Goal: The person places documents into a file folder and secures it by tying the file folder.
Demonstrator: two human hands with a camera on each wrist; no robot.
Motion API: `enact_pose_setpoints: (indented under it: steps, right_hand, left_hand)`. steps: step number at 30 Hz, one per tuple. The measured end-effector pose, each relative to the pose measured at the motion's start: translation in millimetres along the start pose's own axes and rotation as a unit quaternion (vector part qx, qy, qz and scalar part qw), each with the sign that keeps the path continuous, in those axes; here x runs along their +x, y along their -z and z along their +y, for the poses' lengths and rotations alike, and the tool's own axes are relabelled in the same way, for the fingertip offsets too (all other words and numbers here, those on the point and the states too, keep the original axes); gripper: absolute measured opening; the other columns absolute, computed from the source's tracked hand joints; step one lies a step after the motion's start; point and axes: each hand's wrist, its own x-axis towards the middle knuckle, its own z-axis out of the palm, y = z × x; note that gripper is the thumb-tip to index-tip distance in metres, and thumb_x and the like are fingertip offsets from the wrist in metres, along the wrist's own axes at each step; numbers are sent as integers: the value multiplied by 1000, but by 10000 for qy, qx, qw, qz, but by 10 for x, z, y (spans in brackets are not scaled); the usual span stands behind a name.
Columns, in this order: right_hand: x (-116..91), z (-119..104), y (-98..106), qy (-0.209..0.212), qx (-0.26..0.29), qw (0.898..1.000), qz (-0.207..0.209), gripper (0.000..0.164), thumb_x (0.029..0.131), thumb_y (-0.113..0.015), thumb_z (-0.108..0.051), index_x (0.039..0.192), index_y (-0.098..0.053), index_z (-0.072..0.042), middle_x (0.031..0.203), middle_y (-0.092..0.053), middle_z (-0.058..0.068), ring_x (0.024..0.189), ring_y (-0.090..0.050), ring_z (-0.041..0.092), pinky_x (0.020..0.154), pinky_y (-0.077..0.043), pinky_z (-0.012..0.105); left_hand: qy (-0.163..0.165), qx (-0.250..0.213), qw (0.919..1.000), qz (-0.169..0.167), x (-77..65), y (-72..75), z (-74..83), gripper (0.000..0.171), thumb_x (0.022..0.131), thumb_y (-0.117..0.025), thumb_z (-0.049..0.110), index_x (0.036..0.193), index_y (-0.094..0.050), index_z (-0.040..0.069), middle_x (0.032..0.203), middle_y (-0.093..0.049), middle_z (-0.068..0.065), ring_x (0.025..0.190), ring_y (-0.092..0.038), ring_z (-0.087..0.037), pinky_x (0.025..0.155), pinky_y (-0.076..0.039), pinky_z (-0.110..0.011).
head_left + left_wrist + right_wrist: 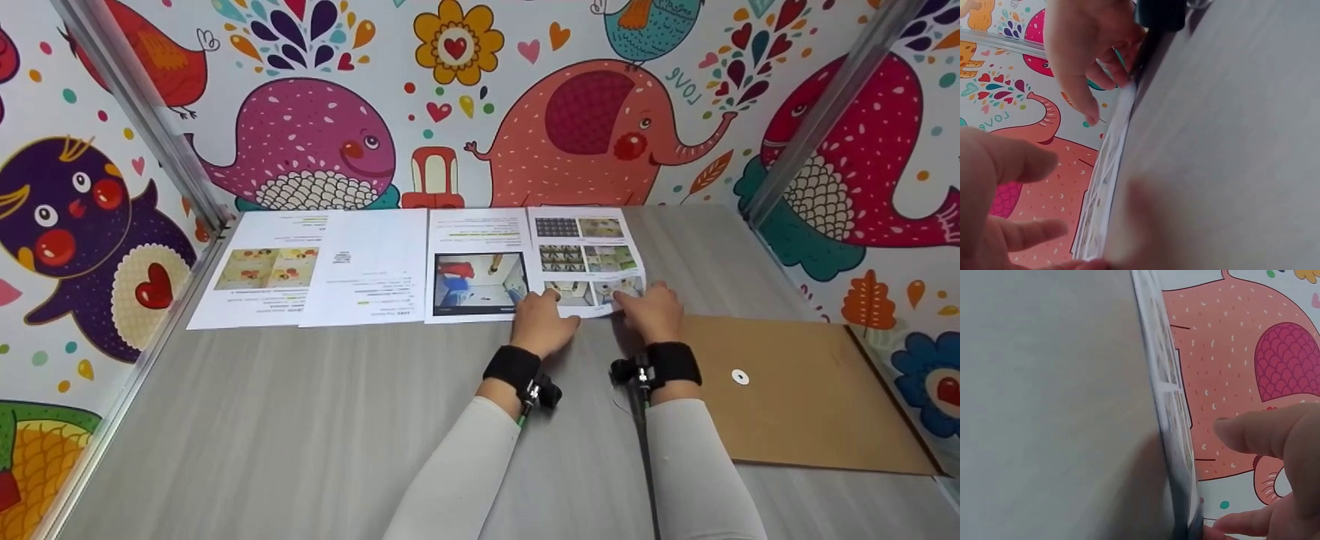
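Four printed sheets lie in a row against the back wall. My left hand (pixel 541 322) touches the near edge, where the photo-grid sheet (pixel 587 256) meets a sheet with one large photo (pixel 480 282); its thumb stands apart from the fingers. At the grid sheet's near right corner, my right hand (pixel 654 313) touches the edge with its fingertips. That corner looks slightly raised. In the right wrist view, the right thumb (pixel 1258 432) hangs off the paper edge (pixel 1165 388). From the left wrist, the sheets (pixel 1107 169) appear edge-on.
Farther left, a mostly white sheet (pixel 375 247) overlaps a sheet with a food-like photo (pixel 266 268). A brown cardboard folder (pixel 817 405) with a white round button lies right of my right arm. Cartoon-printed walls (pixel 450 105) and metal posts (pixel 150 112) enclose the grey table (pixel 300 420).
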Motion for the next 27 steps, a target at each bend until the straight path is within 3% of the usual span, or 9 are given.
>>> enact_pose_setpoints:
  steps: [5, 8, 10, 13, 15, 17, 23, 25, 27]
  right_hand:
    - [1, -31, 5, -150, 1100, 9929, -419, 84, 97, -69, -43, 155, -40, 11, 145, -57, 31, 119, -61, 35, 104, -52, 44]
    - [26, -57, -5, -291, 1969, 9787, -511, 82, 98, -72, -33, 161, -35, 4, 147, -55, 25, 112, -61, 24, 96, -53, 35]
    - [45, -73, -14, -427, 2686, 9611, -489, 79, 97, -74, -21, 162, -34, -1, 137, -57, 18, 97, -61, 16, 82, -53, 28]
    - [78, -87, -31, -633, 3889, 9183, -379, 79, 93, -70, 0, 162, -30, -5, 119, -53, 7, 79, -59, 9, 68, -52, 21]
    - [89, -93, -29, -731, 4463, 8916, -232, 81, 90, -65, 8, 160, -27, -4, 116, -51, 5, 77, -60, 8, 66, -53, 20]
    - [96, -91, -17, -839, 4814, 8725, -39, 81, 89, -60, 10, 161, -25, -3, 117, -50, 6, 79, -62, 9, 66, -56, 20]
    - [85, -49, 44, -1101, 4883, 8651, 324, 68, 90, -61, 4, 154, -39, 2, 116, -54, 9, 76, -65, 10, 61, -56, 21]
    - [77, -40, 47, -1061, 4755, 8730, 240, 54, 88, -61, 5, 141, -47, 5, 111, -57, 9, 73, -68, 11, 61, -58, 22]
    - [68, -33, 50, -930, 4463, 8900, 49, 44, 87, -61, 7, 130, -51, 8, 106, -59, 10, 72, -69, 13, 61, -61, 25]
  left_hand:
    - [-104, 86, 9999, 84, -16, 4, -10, 53, 95, -75, 37, 135, -68, 4, 133, -68, -22, 128, -60, -39, 111, -48, -44]
    - [-162, 141, 9997, 115, -20, -2, -18, 52, 95, -75, 37, 133, -69, 3, 131, -69, -22, 126, -61, -39, 111, -47, -44]
    - [-201, 175, 9995, 145, -22, -8, -24, 51, 94, -76, 37, 132, -69, 3, 130, -69, -21, 125, -61, -39, 111, -47, -44]
    - [-228, 163, 9995, 141, -22, -22, -31, 50, 94, -76, 37, 130, -70, 3, 128, -70, -21, 124, -61, -38, 111, -47, -44]
    - [-208, 119, 9996, 134, -19, -32, -36, 49, 94, -75, 36, 129, -71, 3, 127, -70, -20, 124, -62, -37, 110, -48, -43]
    - [-170, 40, 9998, 110, -13, -40, -40, 48, 95, -75, 36, 129, -71, 2, 127, -70, -20, 124, -62, -37, 109, -48, -43]
    - [-120, -18, 9999, 43, -4, -36, -43, 46, 96, -73, 35, 129, -71, 3, 128, -70, -19, 127, -60, -37, 111, -47, -42]
    - [-105, -39, 9999, 31, -3, -28, -42, 46, 97, -72, 35, 129, -71, 3, 129, -70, -19, 127, -60, -37, 111, -47, -42]
    - [-92, -68, 9999, 7, -2, -14, -39, 45, 98, -71, 35, 130, -71, 3, 130, -69, -20, 129, -60, -38, 112, -47, -43]
